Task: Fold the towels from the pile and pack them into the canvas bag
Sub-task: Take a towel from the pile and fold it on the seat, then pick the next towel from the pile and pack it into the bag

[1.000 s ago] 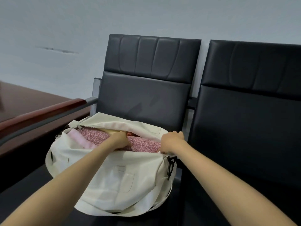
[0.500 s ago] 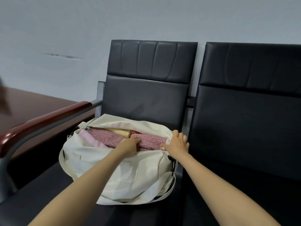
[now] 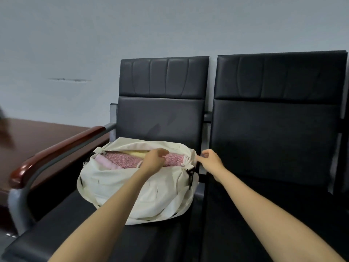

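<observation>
Looking at where things sit: the cream canvas duffel-shaped bag [image 3: 120, 184] lies on the black padded chair seat [image 3: 75, 224] straight ahead of both hands, long axis running left to right, zip mouth gaping along the top. Packed inside are a speckled pink folded towel [image 3: 120, 159], a pale pink towel [image 3: 105, 163] and a soft yellow towel [image 3: 136, 153] behind them. The left hand [image 3: 154, 160] is over the middle of the opening, fingers curled down onto the speckled towel; honestly can't tell if it's gripping anything. The right hand [image 3: 210, 160] hangs just beside the bag's right end, loosely curled and seemingly holding nothing. The metal zip pull [image 3: 103, 153] is way over at the left end, so I'd guess the left hand is the better reach. A wood-capped grey armrest [image 3: 56, 148] hems in the left; the second black chair [image 3: 273, 129] gives room on the right.
</observation>
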A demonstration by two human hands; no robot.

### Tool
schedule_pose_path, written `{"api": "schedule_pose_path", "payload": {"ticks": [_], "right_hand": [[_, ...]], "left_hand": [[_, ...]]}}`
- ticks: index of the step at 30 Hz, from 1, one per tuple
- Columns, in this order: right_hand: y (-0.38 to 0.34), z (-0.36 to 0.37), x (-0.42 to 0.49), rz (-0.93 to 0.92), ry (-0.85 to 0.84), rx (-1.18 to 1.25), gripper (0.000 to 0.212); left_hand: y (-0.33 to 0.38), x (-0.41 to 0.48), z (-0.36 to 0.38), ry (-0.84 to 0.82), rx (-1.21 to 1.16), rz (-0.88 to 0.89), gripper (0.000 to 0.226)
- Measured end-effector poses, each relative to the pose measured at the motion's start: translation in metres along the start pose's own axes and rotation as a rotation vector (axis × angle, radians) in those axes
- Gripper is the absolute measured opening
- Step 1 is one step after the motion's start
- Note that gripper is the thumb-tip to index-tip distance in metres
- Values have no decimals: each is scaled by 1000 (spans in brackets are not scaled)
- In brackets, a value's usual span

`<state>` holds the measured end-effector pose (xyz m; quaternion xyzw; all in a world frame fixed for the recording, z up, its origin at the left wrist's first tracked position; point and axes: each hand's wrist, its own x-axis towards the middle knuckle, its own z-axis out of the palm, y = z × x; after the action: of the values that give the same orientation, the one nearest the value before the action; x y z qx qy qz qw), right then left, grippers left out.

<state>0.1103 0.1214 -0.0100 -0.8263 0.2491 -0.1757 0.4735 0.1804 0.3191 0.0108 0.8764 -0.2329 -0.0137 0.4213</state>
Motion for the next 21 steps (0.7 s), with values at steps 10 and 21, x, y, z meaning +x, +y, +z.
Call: {"api": "schedule_pose_path", "payload": {"ticks": [10, 21], "right_hand": [[78, -202, -123, 8, 233, 195, 15], [218, -377, -227, 196, 549, 108, 15]], "left_hand": [[155, -111, 129, -401, -590, 74, 21], [281, -183, 317, -753, -651, 39, 23]]}}
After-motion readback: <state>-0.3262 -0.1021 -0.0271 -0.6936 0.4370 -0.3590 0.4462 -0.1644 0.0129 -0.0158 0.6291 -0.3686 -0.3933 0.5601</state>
